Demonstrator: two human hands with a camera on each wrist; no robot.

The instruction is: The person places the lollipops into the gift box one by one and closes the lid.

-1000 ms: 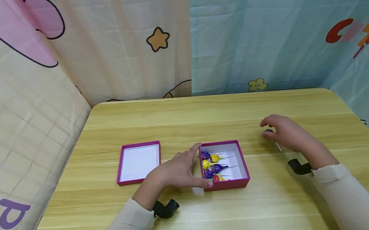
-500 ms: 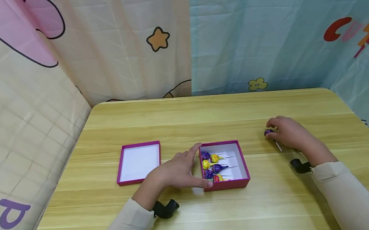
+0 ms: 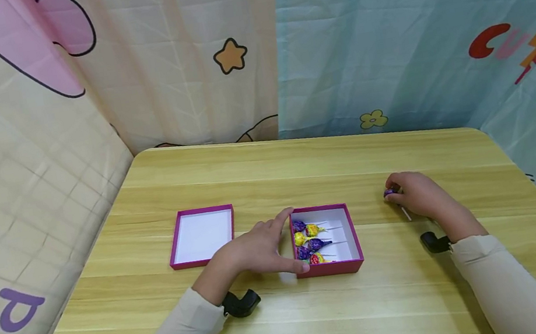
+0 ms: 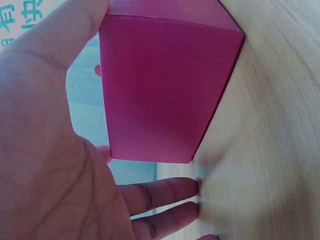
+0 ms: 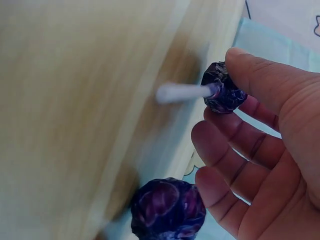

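In the head view, an uncovered magenta box [image 3: 333, 268] holds several lollipops [image 3: 319, 244] in yellow, purple and red wrappers. My left hand [image 3: 257, 249] spans its left side, thumb at the near corner and index finger at the far corner; the left wrist view shows that wall up close. Off to the right, my right hand [image 3: 422, 195] pinches the head of a purple-wrapped lollipop [image 5: 227, 102] between thumb and index finger, its white stick sticking out. A second dark purple lollipop [image 5: 167, 207] lies beside my lower fingers in the right wrist view; from the head view my hand hides it.
The box's lid [image 3: 204, 237], magenta with a white inside, lies upturned on the wooden table [image 3: 295, 328] left of the box. A printed curtain [image 3: 178, 75] hangs behind the table's back edge. Each wrist carries a black camera mount [image 3: 240, 303].
My right thumb and index finger have come together on the purple lollipop, after the hand shifted slightly over it. The left hand, box and lid have stayed in place.
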